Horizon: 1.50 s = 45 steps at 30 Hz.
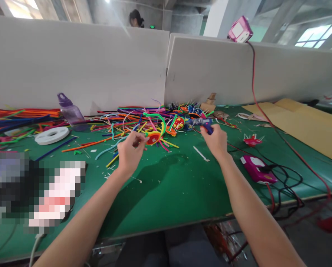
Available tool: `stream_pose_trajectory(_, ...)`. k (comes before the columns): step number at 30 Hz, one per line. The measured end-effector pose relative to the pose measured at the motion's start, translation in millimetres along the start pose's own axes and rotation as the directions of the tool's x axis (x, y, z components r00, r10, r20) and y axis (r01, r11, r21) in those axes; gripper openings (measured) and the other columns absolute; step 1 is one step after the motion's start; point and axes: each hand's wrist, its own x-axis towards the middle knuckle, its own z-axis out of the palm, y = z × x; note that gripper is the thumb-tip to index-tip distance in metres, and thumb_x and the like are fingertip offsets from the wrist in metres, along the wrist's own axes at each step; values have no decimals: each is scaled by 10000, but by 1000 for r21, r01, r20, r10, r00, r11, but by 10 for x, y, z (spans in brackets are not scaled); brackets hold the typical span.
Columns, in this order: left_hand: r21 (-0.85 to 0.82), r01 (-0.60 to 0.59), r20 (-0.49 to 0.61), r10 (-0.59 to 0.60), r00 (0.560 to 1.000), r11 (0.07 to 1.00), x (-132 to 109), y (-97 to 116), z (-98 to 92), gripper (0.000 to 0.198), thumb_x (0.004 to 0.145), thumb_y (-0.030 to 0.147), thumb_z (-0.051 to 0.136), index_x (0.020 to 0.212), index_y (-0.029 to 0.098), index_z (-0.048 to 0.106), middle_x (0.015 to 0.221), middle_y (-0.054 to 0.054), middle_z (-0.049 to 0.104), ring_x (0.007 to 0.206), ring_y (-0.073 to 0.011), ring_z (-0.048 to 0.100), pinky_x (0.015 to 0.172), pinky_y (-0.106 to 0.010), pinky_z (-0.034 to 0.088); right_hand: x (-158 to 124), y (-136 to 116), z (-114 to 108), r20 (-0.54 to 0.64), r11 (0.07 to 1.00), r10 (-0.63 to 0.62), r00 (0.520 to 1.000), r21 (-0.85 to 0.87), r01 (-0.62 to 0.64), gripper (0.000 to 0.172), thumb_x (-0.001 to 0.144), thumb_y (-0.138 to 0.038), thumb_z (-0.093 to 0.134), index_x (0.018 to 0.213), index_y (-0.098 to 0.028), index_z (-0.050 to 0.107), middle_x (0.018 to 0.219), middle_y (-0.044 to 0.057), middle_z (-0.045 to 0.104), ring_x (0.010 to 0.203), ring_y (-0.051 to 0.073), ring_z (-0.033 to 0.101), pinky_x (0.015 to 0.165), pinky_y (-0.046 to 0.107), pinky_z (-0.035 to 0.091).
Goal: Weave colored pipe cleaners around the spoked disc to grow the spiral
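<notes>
My left hand (131,150) is closed in a pinch on a small craft piece (154,137): an orange-red disc with a green pipe-cleaner loop and pink and yellow stems. My right hand (216,140) is wrapped round the grip of a blue glue gun (203,123), whose nozzle points left toward the craft piece. Both hands hover just above the green table (166,185). Behind them lies a heap of coloured pipe cleaners (132,120) and a finished red and yellow piece (179,122).
A purple bottle (71,111) and a white tape reel (52,135) lie at the left. A magenta device (256,168) with black cables sits at the right, cardboard sheets (302,122) beyond it. White partition boards (99,63) back the table. A person stands behind them.
</notes>
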Motion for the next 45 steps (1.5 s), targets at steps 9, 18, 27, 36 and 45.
stream_pose_trajectory(9,281,-239,22,242,970,930,-26,5,-49,91,815,120,617,799,210,621,724,33,705,512,-66,561,526,-192,425,-373,-431,-71,-457,864,-311,833,229,448,387,843,-534,566,1021,-191,543,800,68,664,636,212,646,675,370,524)
stream_pose_trajectory(18,355,-359,90,350,932,863,-63,15,-29,142,826,80,597,834,216,637,751,15,725,592,-90,626,557,-207,440,-454,-467,55,-521,765,-489,700,131,631,372,898,-493,556,1072,-165,552,897,105,701,745,221,699,653,329,534)
stream_pose_trajectory(27,354,-368,87,362,928,860,-56,-2,-34,132,837,97,600,852,221,640,776,7,729,620,-95,643,563,-218,453,-491,-484,0,-324,849,-455,829,123,514,375,919,-496,493,1116,-183,562,1011,134,695,924,260,686,794,385,541)
stream_pose_trajectory(36,343,-324,84,315,945,882,-71,-7,-26,118,847,128,588,851,226,654,771,4,730,606,-101,640,560,-226,455,-530,-520,-56,-218,873,-427,877,153,463,375,934,-474,465,1147,-182,562,1105,156,677,1055,290,654,910,425,509)
stream_pose_trajectory(45,334,-336,83,327,941,881,-61,-19,-30,112,844,125,595,852,219,655,765,6,726,611,-99,642,563,-217,450,-517,-507,-41,-248,863,-439,863,149,482,363,932,-461,476,1133,-173,565,1089,156,684,1029,284,664,897,422,513)
